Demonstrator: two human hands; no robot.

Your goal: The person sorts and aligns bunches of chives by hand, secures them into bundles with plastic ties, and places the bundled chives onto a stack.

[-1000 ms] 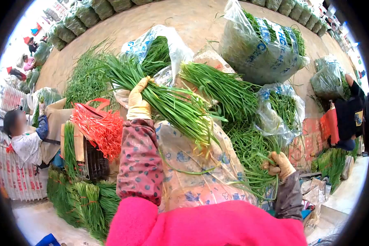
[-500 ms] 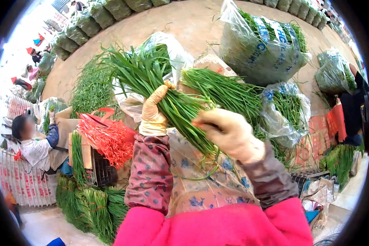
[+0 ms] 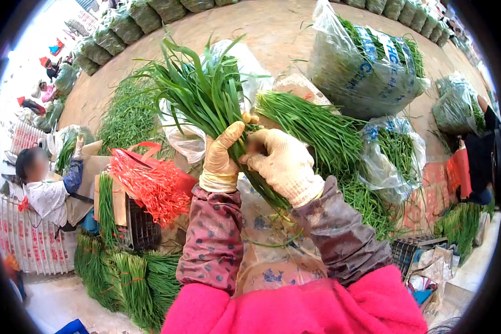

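My left hand [image 3: 226,151], in a pale glove, is wrapped round a bunch of garlic chives [image 3: 203,92]. The leaves fan out up and to the left, and the stalk ends point down to the right. My right hand [image 3: 284,164], gloved too, is closed on the same bunch just below the left hand, with its fingertips partly hidden. Beyond it lies a heap of garlic chives [image 3: 312,128]. A bundle of red plastic strips [image 3: 145,183] sits left of my left forearm. A clear printed plastic sheet [image 3: 278,261] covers my lap.
Tied chive bundles [image 3: 133,284] stand at lower left, near a black crate [image 3: 142,225]. A large filled plastic bag [image 3: 367,72] is at back right, a smaller open bag [image 3: 395,156] nearer. Loose trimmings [image 3: 128,117] cover floor at left. Another person [image 3: 47,195] sits at left.
My right hand has moved left and up along the stalks, up against my left hand. The bunch has tipped more upright, still held in my left hand.
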